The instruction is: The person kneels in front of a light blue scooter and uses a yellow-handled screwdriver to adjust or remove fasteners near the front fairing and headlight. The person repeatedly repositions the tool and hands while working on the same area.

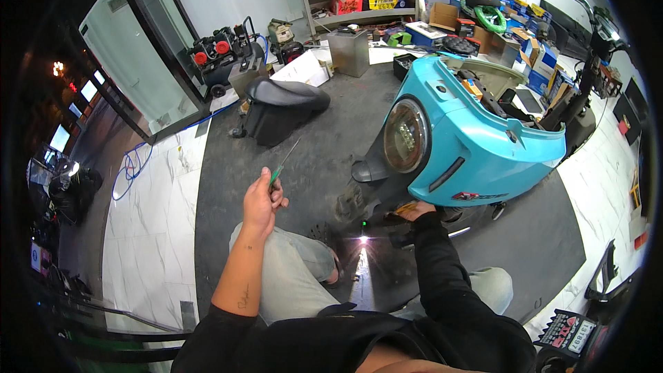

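My left hand [260,202] is closed round the green handle of a screwdriver [291,152], raised over the dark mat with its thin metal shaft pointing up and away. My right hand [418,212] reaches under the front of a turquoise scooter body [476,155]. Its fingers are closed at a small yellow-orange thing [405,207], too small and partly covered to name. Just above it are the scooter's round headlight [406,135] and dark front mudguard [371,169]. On the mat between my legs a bright lamp [364,239] shines.
A black scooter seat [286,107] lies on the mat [235,186] at the far left. Behind it stand a compressor [221,52] and a metal box [349,52]. Boxes and parts [539,62] crowd the far right. A blue hose [131,171] curls on the left tiles.
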`<action>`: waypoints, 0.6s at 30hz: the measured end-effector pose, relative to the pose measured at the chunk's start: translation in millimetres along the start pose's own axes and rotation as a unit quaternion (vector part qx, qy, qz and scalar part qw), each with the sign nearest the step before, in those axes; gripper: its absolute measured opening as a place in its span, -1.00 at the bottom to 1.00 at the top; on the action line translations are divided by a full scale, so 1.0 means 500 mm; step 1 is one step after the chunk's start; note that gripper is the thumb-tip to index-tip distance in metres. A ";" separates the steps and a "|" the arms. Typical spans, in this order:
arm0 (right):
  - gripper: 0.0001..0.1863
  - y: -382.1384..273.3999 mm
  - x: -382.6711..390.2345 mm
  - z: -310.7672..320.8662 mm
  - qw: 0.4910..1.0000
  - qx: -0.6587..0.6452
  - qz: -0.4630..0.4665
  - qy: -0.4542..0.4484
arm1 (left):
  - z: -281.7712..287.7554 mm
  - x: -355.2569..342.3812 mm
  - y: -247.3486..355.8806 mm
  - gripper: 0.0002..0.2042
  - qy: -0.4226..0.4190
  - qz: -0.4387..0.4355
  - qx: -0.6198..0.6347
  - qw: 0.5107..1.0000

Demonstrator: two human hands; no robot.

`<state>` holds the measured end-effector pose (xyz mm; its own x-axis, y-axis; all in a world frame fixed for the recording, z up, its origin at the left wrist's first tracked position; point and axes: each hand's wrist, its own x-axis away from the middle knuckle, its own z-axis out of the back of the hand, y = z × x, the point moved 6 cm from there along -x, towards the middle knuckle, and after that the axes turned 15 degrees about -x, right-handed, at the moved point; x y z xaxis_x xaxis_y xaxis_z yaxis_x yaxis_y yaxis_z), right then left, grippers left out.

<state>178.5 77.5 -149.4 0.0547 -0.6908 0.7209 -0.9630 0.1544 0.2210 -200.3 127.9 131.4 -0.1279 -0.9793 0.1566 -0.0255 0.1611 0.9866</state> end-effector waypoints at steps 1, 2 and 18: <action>-0.21 -0.001 -0.007 0.003 0.999 0.030 -0.033 -0.009 | -0.001 0.001 0.001 -0.58 -0.002 -0.001 0.000 1.000; -0.22 -0.010 -0.013 0.005 0.999 0.042 -0.028 -0.015 | -0.002 0.001 0.002 -0.57 -0.002 -0.001 -0.001 1.000; -0.46 -0.047 0.012 -0.023 0.780 0.545 0.151 -0.268 | -0.003 0.009 0.008 -0.59 0.011 -0.010 -0.009 1.000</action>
<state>204.5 77.8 -142.7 -0.0558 -0.9804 0.1890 -0.5784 -0.1226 -0.8065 -199.6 123.9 135.9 -0.1060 -0.9848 0.1375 -0.0091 0.1392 0.9902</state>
